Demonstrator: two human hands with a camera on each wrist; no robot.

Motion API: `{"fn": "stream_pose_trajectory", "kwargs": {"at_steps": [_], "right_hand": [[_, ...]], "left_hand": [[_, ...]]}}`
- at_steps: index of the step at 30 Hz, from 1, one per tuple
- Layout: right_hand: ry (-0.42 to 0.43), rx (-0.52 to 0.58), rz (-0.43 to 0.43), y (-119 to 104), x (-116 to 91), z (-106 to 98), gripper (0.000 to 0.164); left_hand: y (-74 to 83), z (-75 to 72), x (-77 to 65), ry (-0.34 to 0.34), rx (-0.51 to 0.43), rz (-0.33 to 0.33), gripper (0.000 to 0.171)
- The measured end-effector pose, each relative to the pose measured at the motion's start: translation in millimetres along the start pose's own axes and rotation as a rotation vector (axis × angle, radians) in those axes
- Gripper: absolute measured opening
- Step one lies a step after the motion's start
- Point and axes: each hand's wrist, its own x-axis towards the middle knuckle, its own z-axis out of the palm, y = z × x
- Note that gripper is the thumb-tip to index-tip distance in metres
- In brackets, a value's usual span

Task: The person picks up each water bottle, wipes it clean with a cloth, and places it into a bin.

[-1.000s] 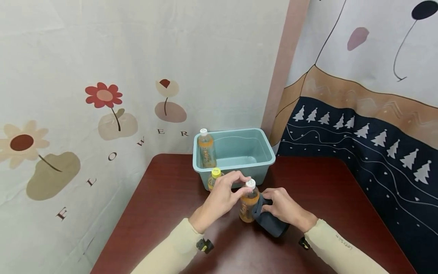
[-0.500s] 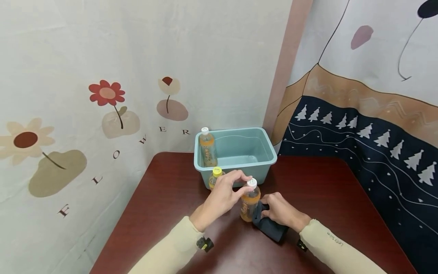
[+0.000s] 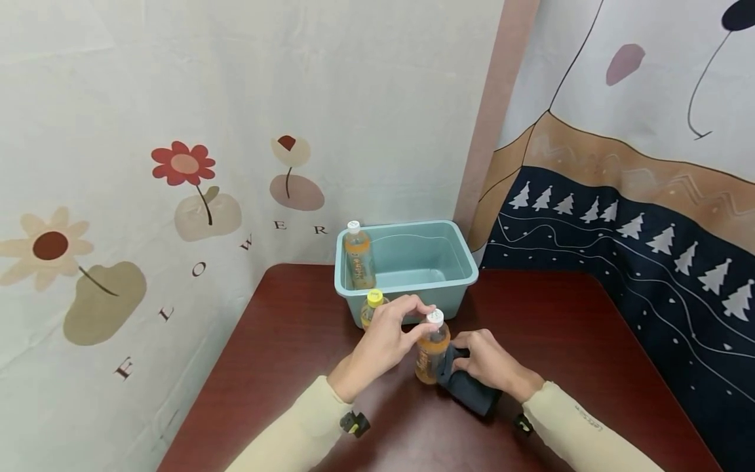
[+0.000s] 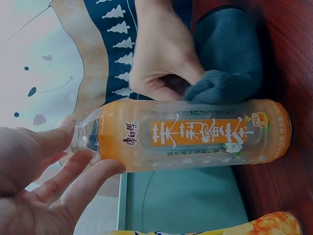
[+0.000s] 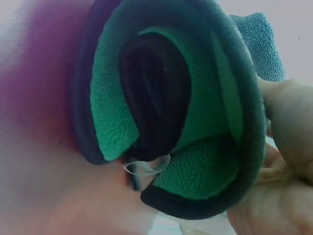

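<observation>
An orange-labelled tea bottle [image 3: 431, 360] with a white cap stands upright on the table. My left hand [image 3: 385, 335] holds it by the neck just under the cap, thumb on one side and fingers on the other, as the left wrist view shows. In my right hand [image 3: 494, 362] is a dark blue-grey cloth [image 3: 474, 392], pinched so that a fold of it lies against the bottle's right side. Up close in the right wrist view, the cloth [image 5: 205, 164] is loosely rolled, with black edging. Its far part is hidden behind the roll.
Behind the hands stands a light blue-green plastic bin [image 3: 454, 292]; a second white-capped bottle [image 3: 360, 262] is inside its left end. A yellow-capped bottle [image 3: 374, 299] stands before the bin, partly hidden by the left hand. The dark red table [image 3: 283, 341] meets printed wall hangings.
My right hand has shifted a little left and back right with the cloth, whose loose end now hangs lower. The left hand keeps its hold and the bottle stays in place.
</observation>
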Motion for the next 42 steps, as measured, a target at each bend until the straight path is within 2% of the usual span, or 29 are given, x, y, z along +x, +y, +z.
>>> {"fn": "stream_pose_trajectory", "kwargs": {"at_steps": [5,11,18,26,42], "right_hand": [[0.058,0.000,-0.024,-10,2,-16,0.031],[0.070,-0.007,-0.017,-26,5,-37,0.028],[0.113,-0.011,-0.030,-43,7,-53,0.038],[0.186,0.030,-0.080,-56,9,-60,0.035],[0.173,0.028,-0.067,-54,7,-64,0.035]], "left_hand": [[0.0,-0.4,-0.5,-0.003,-0.006,0.002,0.017],[-1.8,0.3,-0.7,-0.006,-0.021,-0.007,0.019],[-2.0,0.2,-0.6,-0.018,-0.021,-0.015,0.017],[0.4,-2.4,0.2,-0.031,0.002,0.004,0.018],[1.8,-3.1,1.6,-0.049,-0.021,-0.014,0.021]]}}
